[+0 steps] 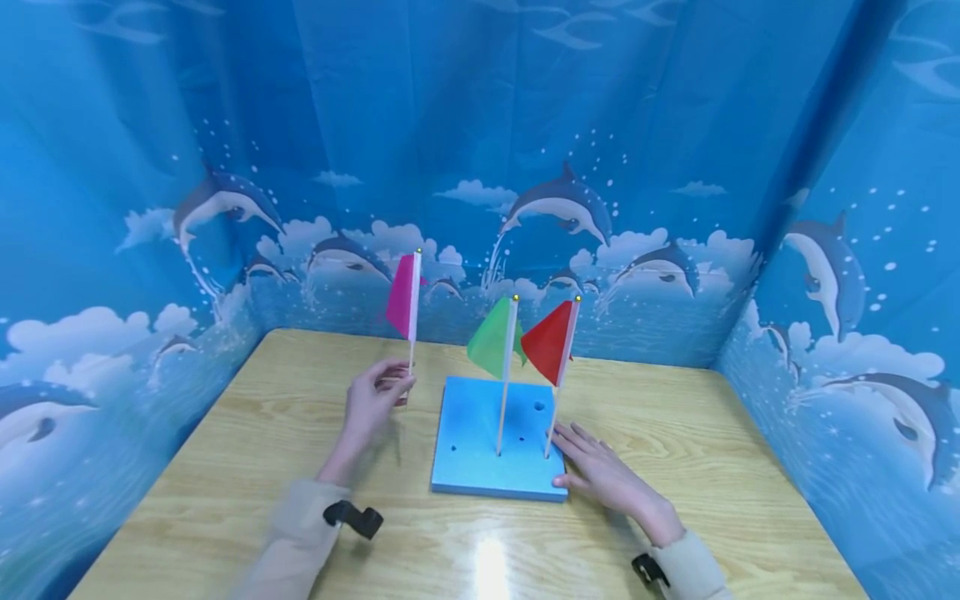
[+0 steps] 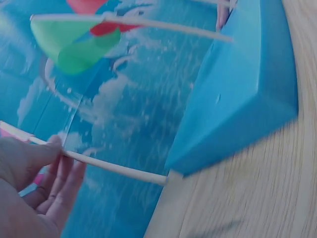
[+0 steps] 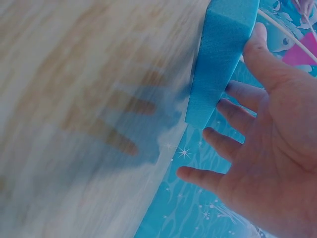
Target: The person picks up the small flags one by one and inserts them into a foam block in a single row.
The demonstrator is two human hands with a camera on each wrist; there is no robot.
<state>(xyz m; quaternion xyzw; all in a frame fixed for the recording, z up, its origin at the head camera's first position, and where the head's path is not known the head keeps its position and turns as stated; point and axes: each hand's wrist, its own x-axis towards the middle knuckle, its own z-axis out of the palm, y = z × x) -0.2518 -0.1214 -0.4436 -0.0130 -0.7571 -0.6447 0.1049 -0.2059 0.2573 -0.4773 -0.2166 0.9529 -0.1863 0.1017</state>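
Observation:
My left hand [image 1: 371, 398] pinches the wooden stick of a magenta flag [image 1: 402, 297] between thumb and fingers, holding it upright left of a blue foam block [image 1: 472, 417]. In the left wrist view, the stick's lower end [image 2: 148, 176] appears apart from the block. A green flag [image 1: 491, 340] stands in a hole near the block's middle. Nearer the right edge, a red flag [image 1: 547, 340] is stuck in, leaning slightly right. My right hand [image 1: 606, 477] rests at the block's right side with its fingers spread and fairly straight, as the right wrist view also shows.
Several small holes, including a wider one [image 1: 539, 407], show in the block's top. The block lies on a light wooden table [image 1: 300, 400]. Blue dolphin-print curtains [image 1: 480, 125] enclose the table's back and sides.

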